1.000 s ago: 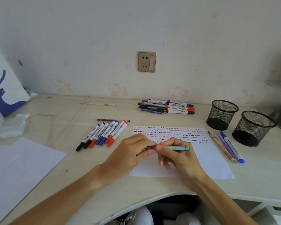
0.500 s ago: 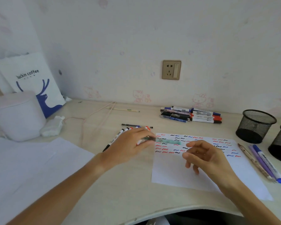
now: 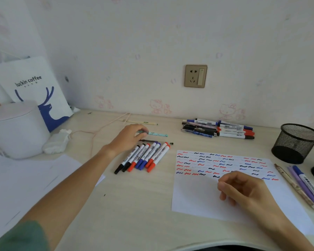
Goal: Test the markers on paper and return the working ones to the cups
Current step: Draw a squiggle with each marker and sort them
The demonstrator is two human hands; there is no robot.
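The left hand [image 3: 128, 136], arm stretched forward, pinches the teal pen [image 3: 157, 134] just beyond the marker row [image 3: 143, 157], while the right hand [image 3: 243, 191] rests loosely curled, holding nothing, on the test paper [image 3: 198, 196].

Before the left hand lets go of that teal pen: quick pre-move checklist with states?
1. Left hand grips the teal pen at one end: ok.
2. Pen is low over the desk, behind the row of six markers; contact with the desk: cannot tell.
3. Thin black pen lies just in front of the teal one; may get knocked: not ok.
4. Right hand rests loosely curled on the test paper, holding nothing: ok.
5. Mesh cup upright, nothing visible inside: ok.
6. Untested pile by the wall lies apart from the left hand: ok.
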